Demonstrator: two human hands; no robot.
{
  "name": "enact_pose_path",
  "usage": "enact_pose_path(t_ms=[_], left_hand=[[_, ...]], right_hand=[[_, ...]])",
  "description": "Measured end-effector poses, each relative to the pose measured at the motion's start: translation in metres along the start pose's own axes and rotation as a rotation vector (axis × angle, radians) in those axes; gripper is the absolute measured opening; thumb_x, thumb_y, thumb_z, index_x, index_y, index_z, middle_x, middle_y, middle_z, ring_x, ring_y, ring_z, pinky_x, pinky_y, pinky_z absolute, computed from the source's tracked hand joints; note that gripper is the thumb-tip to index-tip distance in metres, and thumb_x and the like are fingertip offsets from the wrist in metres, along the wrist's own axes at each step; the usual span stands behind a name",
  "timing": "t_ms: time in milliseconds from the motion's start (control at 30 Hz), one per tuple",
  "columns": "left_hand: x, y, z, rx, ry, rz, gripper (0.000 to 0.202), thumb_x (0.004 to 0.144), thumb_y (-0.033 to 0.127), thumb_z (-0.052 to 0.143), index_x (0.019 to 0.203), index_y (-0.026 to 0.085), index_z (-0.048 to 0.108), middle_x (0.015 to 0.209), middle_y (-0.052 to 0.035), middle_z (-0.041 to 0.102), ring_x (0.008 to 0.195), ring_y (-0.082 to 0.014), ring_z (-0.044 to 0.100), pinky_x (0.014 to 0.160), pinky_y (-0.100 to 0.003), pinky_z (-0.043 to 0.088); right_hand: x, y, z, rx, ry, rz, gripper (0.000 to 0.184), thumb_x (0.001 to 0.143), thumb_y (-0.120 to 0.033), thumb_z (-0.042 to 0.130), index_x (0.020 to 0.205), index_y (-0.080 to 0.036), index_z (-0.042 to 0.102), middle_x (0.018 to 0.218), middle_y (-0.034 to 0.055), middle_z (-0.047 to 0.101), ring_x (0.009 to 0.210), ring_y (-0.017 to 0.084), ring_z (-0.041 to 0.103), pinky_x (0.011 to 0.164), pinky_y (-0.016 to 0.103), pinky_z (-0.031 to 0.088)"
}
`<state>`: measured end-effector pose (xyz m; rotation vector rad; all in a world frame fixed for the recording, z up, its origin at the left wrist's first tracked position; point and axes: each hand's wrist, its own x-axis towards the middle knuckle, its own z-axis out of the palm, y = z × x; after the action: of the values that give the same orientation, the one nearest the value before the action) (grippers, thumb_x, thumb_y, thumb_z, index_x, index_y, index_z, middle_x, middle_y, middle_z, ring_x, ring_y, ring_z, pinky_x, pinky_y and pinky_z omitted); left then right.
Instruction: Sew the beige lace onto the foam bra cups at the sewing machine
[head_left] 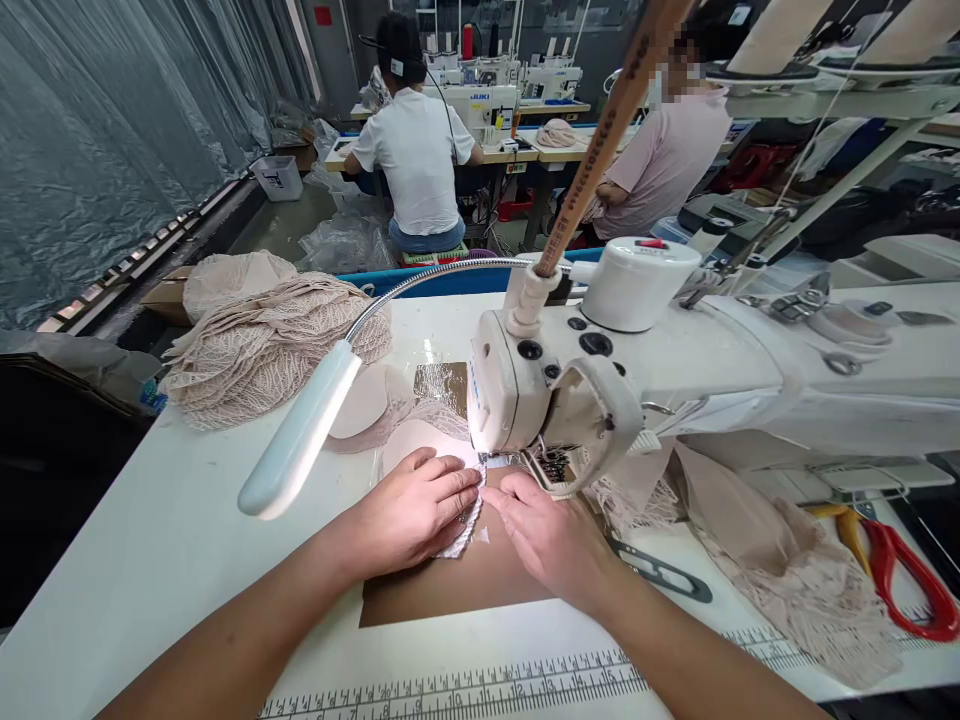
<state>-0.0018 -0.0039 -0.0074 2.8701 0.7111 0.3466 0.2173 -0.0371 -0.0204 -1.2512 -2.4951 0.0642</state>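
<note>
My left hand (416, 510) lies flat on a beige padded cup with white lace trim (463, 532), pressing it to the sewing table just left of the needle. My right hand (544, 535) rests beside it, fingertips on the fabric under the white sewing machine head (540, 395). Both hands press the piece down rather than grip it. The needle area is partly hidden by the machine's guard.
A gooseneck lamp (300, 435) hangs over the table's left. A stack of lace cups (262, 345) sits at the back left. Loose beige lace (795, 575), red-handled scissors (900, 575) and thread snips (664, 572) lie at right. Two people sew at machines beyond.
</note>
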Motion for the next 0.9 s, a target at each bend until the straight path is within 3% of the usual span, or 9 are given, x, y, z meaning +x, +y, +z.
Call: enact_pose_path(t_ms=[233, 433, 533, 900], left_hand=[[0.001, 0.003, 0.004, 0.028, -0.004, -0.053, 0.034, 0.094, 0.024, 0.045, 0.124, 0.013, 0.056, 0.130, -0.0104, 0.058, 0.115, -0.0267, 0.051, 0.096, -0.043, 0.040], [0.006, 0.009, 0.005, 0.063, 0.019, -0.132, 0.037, 0.095, 0.024, 0.041, 0.127, 0.012, 0.054, 0.128, -0.0128, 0.058, 0.110, -0.0274, 0.053, 0.090, -0.043, 0.042], [0.007, 0.006, 0.003, 0.045, 0.011, -0.116, 0.037, 0.094, 0.027, 0.044, 0.127, 0.013, 0.054, 0.129, -0.0121, 0.057, 0.113, -0.0283, 0.051, 0.094, -0.044, 0.040], [0.005, 0.003, 0.005, 0.030, 0.031, -0.122, 0.039, 0.092, 0.034, 0.048, 0.122, 0.011, 0.058, 0.129, -0.0130, 0.058, 0.114, -0.0288, 0.050, 0.095, -0.045, 0.039]], right_hand=[[-0.002, -0.003, 0.002, -0.092, -0.016, 0.024, 0.039, 0.081, -0.006, 0.049, 0.112, -0.021, 0.067, 0.091, 0.0074, 0.064, 0.058, 0.012, 0.050, 0.050, 0.024, 0.034], [0.004, -0.006, 0.001, -0.105, 0.034, 0.065, 0.037, 0.080, -0.005, 0.048, 0.107, -0.021, 0.069, 0.097, 0.0064, 0.066, 0.069, 0.015, 0.054, 0.056, 0.025, 0.038], [0.005, -0.006, 0.000, -0.093, 0.043, 0.072, 0.037, 0.081, -0.005, 0.047, 0.107, -0.021, 0.068, 0.095, 0.0055, 0.066, 0.069, 0.015, 0.054, 0.056, 0.025, 0.038], [-0.012, 0.000, 0.000, 0.161, -0.045, -0.110, 0.030, 0.084, -0.006, 0.045, 0.104, -0.018, 0.064, 0.079, 0.0029, 0.058, 0.071, 0.016, 0.046, 0.064, 0.028, 0.032]])
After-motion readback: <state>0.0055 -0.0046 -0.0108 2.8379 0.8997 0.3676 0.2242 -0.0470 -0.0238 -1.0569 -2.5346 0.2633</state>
